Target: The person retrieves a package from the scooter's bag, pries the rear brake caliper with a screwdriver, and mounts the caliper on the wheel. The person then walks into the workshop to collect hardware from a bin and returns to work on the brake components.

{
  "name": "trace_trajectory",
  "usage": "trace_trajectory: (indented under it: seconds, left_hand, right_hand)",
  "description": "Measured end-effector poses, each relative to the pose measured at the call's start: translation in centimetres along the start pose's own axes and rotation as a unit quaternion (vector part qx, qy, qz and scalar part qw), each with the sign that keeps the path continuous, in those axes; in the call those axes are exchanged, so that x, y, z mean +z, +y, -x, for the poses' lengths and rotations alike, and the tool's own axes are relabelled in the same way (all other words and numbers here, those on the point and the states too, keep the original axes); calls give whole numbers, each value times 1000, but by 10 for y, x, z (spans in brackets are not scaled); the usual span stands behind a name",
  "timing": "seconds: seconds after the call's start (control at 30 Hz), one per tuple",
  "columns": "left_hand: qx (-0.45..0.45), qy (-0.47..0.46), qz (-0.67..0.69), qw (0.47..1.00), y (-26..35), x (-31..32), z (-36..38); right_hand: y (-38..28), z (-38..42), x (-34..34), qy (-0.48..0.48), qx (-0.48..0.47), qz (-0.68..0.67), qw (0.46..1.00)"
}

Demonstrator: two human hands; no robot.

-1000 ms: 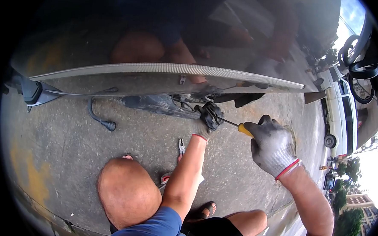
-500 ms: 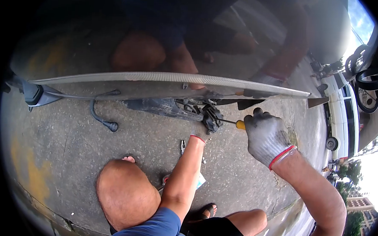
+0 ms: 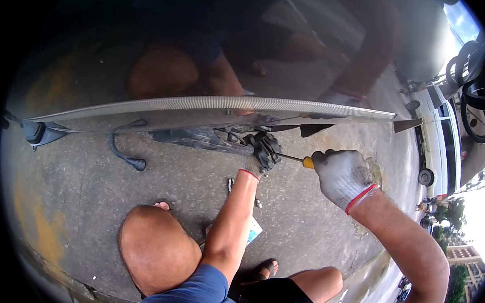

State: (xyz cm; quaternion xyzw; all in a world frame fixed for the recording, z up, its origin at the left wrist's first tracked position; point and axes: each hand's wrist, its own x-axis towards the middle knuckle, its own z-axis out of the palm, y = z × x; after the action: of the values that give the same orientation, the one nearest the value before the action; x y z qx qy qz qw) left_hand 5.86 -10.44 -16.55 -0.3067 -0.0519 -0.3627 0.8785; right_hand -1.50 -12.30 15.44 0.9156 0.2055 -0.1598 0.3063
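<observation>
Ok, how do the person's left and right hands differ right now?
The left hand shows mostly black glove; the right hand shows mostly pale glove. The left hand is at the end of the scuffed dark part, while the right hand grips the yellow-handled screwdriver. Both gloves have red-edged cuffs.

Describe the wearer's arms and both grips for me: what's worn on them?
The right grip has a pale knit glove, dark-coated at the fingers, with a red cuff edge. The left grip has a similar glove, also red-edged. Both forearms are bare. A blue sleeve shows on the left arm.
</observation>
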Motion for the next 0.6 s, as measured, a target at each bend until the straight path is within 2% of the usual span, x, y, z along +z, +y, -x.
trace_trajectory:
  seconds: [0.13, 0.23, 0.33, 0.43, 0.6]
  left_hand:
    - [28, 35, -31, 999, -3, 6, 5]
    - [-10, 11, 45, 999, 0, 2, 3]
    - [16, -13, -14, 1000, 2, -4, 1]
    - [23, 38, -42, 998, 5, -9, 2]
    - [-29, 21, 57, 998, 3, -1, 4]
  right_hand:
    - [6, 2, 5, 10, -19, -2, 1000]
    - [11, 2, 11, 15, -21, 4, 1000]
    - [13, 3, 12, 7, -18, 4, 1000]
    - [15, 4, 17, 9, -17, 7, 1000]
    - [24, 7, 25, 26, -27, -12, 999]
